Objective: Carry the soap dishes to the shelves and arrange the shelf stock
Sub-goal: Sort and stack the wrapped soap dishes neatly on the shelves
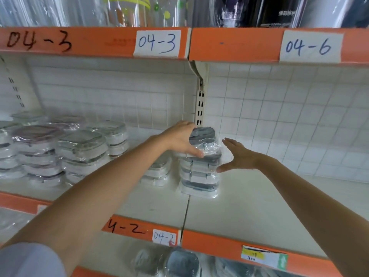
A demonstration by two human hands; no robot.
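White shelving with orange edge strips (229,44) frames the work. Nearest, the right hand (237,154) hovers spread, fingers straight, just beside the wrapped stack of soap dishes (200,172), likely ready to steady it. Across the stack, the left hand (178,137) rests flat on top, fingers straight, pressing it square. Beyond that hand, further stacks (79,148) line the shelf (259,206) towards the tiled back panel (279,108).

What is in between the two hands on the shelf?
The head view shows a tall stack of wrapped soap dishes between the left hand and right hand.
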